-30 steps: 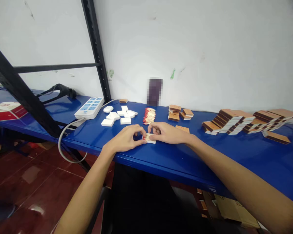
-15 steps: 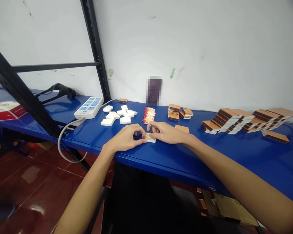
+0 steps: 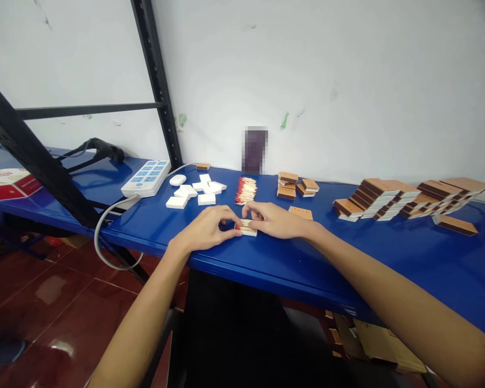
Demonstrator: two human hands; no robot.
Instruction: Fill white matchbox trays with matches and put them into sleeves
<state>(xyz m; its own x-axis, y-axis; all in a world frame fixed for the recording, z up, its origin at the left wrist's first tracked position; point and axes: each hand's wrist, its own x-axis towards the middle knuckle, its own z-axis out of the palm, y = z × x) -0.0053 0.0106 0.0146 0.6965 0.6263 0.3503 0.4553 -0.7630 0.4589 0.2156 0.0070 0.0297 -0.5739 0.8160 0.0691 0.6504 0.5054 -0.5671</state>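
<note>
The left hand (image 3: pixel 208 229) held the left end of the tray (image 3: pixel 249 233), thumb on the near side and a finger on the far side. The tray sat on the counter (image 3: pixel 267 261), between the two hands, its long side going left to right. The matches (image 3: pixel 246 225) in it lay the same way, red tips at the left. The right hand (image 3: pixel 278 220) was curled at the right end, its thumb by the matches; I couldn't tell if it pinched any. Neither hand was clearly nearer.
</note>
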